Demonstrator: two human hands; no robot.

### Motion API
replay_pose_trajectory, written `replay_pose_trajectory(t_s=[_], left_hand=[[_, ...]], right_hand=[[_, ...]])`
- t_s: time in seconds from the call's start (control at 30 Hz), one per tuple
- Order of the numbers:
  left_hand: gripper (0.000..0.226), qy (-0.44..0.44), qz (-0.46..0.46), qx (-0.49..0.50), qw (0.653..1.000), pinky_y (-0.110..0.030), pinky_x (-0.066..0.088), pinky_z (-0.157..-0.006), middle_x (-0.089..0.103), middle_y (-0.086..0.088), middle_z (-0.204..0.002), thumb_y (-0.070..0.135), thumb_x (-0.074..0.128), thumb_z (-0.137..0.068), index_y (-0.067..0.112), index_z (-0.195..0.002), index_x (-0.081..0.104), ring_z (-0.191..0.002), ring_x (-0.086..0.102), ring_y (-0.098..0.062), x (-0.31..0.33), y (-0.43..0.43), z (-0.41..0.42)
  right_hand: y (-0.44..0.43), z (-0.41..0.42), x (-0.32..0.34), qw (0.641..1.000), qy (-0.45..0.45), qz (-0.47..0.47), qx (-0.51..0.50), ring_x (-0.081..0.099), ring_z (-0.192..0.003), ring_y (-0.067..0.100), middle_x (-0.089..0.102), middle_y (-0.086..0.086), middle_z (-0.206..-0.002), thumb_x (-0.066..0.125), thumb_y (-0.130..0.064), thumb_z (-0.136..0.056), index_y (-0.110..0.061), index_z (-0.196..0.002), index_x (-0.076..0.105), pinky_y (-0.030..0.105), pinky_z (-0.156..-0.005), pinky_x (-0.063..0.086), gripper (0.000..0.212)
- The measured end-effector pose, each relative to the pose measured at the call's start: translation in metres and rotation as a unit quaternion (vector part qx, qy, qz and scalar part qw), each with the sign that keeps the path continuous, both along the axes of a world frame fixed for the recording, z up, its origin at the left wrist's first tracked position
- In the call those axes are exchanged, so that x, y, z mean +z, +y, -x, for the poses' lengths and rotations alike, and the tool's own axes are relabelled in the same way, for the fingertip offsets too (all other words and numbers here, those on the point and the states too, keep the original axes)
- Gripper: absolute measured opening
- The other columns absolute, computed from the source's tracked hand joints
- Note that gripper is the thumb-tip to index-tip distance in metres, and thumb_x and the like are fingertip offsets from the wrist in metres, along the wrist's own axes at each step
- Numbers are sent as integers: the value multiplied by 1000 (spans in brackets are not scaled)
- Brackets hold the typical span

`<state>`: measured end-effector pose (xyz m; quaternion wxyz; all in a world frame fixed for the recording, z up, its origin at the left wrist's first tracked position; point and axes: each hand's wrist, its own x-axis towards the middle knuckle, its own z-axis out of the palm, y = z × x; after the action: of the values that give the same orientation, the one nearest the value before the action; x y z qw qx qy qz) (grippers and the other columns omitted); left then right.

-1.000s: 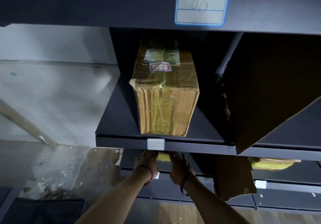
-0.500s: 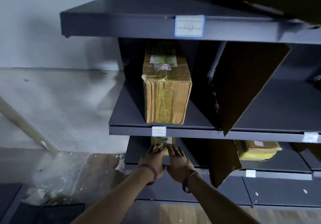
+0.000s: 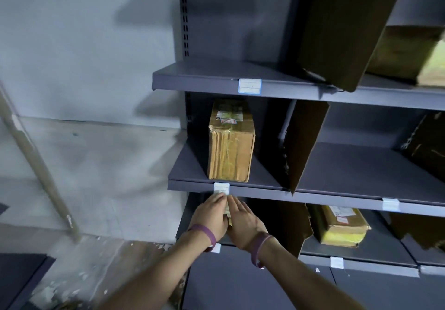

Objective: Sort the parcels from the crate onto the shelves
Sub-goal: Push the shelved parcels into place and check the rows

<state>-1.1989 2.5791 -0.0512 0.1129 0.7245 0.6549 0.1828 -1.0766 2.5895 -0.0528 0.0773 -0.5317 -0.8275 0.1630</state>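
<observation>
My left hand [image 3: 212, 213] and my right hand [image 3: 243, 218] lie side by side with straight fingers against a yellowish parcel [image 3: 227, 211] in the left bay of the lower shelf [image 3: 356, 259]. Only a thin strip of that parcel shows between my hands. A tall brown taped parcel [image 3: 231, 141] stands upright on the middle shelf [image 3: 260, 189] directly above. Another yellow-taped parcel [image 3: 337, 225] lies in the bay to the right on the lower shelf.
Cardboard dividers [image 3: 303, 146] split the grey metal shelves into bays. A further parcel [image 3: 409, 54] sits on the top shelf at the right. A wooden pole [image 3: 36, 155] leans against the wall at the left. The floor below has paint flakes.
The view has pulled back and tilted up, showing more of the shelving. My hands stay together on the lower-shelf parcel, which is now almost hidden behind them.
</observation>
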Motion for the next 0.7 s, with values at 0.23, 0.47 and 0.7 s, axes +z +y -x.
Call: replay_pose_trajectory(t_s=[0.23, 0.47, 0.7], left_hand=[[63, 19, -33, 39, 999, -33, 28, -115, 27, 5, -156, 16, 47, -93, 28, -150, 23, -143, 25, -15, 39, -29, -1], [69, 33, -27, 45, 998, -40, 20, -118, 13, 11, -160, 16, 44, -95, 33, -152, 10, -148, 7, -17, 53, -28, 3], [73, 59, 22, 31, 998, -46, 14, -119, 2, 12, -161, 18, 48, -95, 35, -152, 5, -149, 0, -17, 52, 7, 10]], right_hand=[[-24, -13, 49, 999, -18, -41, 28, 7, -149, 27, 4, 5, -163, 45, -21, -93, -16, -155, 2, 40, -120, 17, 75], [-19, -19, 63, 997, -45, -69, 13, -3, -149, 31, -3, 6, -163, 50, -16, -93, -21, -155, 2, 44, -121, 15, 78], [9, -10, 58, 997, -54, -53, 6, -6, -149, 28, -9, 3, -162, 48, -14, -93, -23, -155, -2, 42, -121, 13, 80]])
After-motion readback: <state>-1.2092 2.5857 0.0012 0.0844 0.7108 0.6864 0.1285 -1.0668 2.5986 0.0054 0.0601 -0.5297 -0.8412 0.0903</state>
